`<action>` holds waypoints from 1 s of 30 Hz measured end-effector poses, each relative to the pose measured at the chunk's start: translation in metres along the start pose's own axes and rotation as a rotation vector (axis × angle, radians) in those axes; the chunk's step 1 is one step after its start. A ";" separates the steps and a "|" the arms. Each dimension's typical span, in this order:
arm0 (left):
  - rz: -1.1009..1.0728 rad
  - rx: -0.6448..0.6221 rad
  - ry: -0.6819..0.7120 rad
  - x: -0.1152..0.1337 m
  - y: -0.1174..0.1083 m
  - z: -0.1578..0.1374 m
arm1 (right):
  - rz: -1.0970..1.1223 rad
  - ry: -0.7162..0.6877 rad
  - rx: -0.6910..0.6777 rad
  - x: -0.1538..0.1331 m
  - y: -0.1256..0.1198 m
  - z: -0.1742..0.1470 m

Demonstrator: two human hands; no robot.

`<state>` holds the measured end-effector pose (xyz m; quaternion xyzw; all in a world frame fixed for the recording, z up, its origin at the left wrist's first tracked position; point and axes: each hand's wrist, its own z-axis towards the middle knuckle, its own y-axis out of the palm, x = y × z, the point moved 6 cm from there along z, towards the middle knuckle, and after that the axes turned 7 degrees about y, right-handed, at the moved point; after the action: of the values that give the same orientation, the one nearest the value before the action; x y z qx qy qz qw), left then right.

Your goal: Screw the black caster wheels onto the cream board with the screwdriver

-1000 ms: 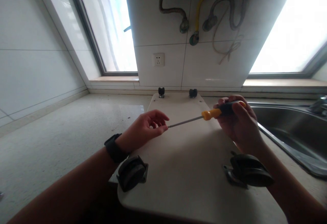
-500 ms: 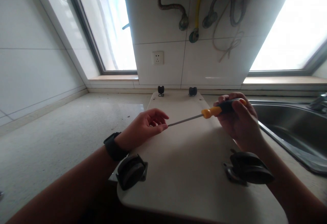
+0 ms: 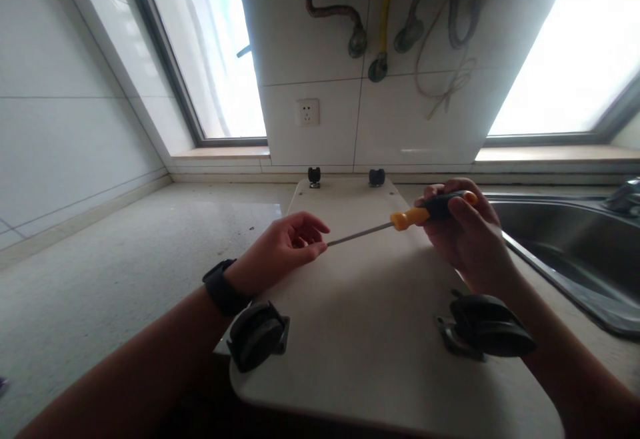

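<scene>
My right hand [image 3: 463, 229] grips the yellow and black handle of a screwdriver [image 3: 413, 217]. Its thin metal shaft slants down to the left, and the tip meets the thumb of my left hand [image 3: 300, 239]. The fingers of that hand are curled towards the thumb; whatever they pinch at the tip is hidden or too small to name. Below both hands lies a white board [image 3: 360, 345] with rounded corners. Black casters stand on it: a near left one [image 3: 257, 335], a near right one [image 3: 487, 325], and at the far end a left [image 3: 314, 176] and a right one [image 3: 377, 177].
The board rests on a pale speckled countertop [image 3: 125, 279]. To the right is a steel sink [image 3: 565, 239] with a faucet [image 3: 625, 199]. On the tiled wall behind are a power socket [image 3: 307, 112] and several hoses, one a yellow pipe [image 3: 387, 12]. Windows flank this wall.
The screwdriver and my right hand have shifted very slightly to the left and up. My left hand stays almost in place at the tip.
</scene>
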<state>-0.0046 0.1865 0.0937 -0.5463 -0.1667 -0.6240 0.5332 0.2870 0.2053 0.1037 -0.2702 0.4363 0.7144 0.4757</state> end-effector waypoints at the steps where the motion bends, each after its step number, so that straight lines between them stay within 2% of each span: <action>1: 0.003 -0.003 -0.002 0.000 0.000 0.000 | -0.004 -0.005 -0.002 0.000 0.000 0.000; 7: -0.060 -0.003 -0.072 0.000 0.002 -0.002 | -0.013 -0.018 0.008 0.002 -0.002 0.000; 14: -0.194 0.129 -0.074 -0.001 -0.004 -0.001 | 0.059 -0.060 0.063 -0.001 -0.013 0.008; 17: -0.171 0.142 -0.073 0.008 -0.009 -0.004 | 0.045 -0.112 0.107 -0.025 -0.021 0.009; 20: -0.130 0.114 -0.057 0.022 -0.018 -0.007 | -0.084 -0.167 0.134 -0.062 -0.019 0.003; 25: -0.070 0.110 0.037 0.049 -0.032 -0.019 | -0.394 -0.283 0.063 -0.126 0.015 -0.009; 27: -0.012 0.087 0.062 0.061 -0.028 -0.027 | -0.478 -0.293 0.022 -0.142 0.032 -0.010; 30: 0.109 0.026 0.091 0.083 -0.010 -0.043 | -0.602 -0.264 -0.018 -0.157 0.055 -0.009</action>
<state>-0.0211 0.1164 0.1541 -0.5186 -0.1203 -0.6159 0.5807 0.2997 0.1185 0.2448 -0.2962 0.2648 0.5744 0.7157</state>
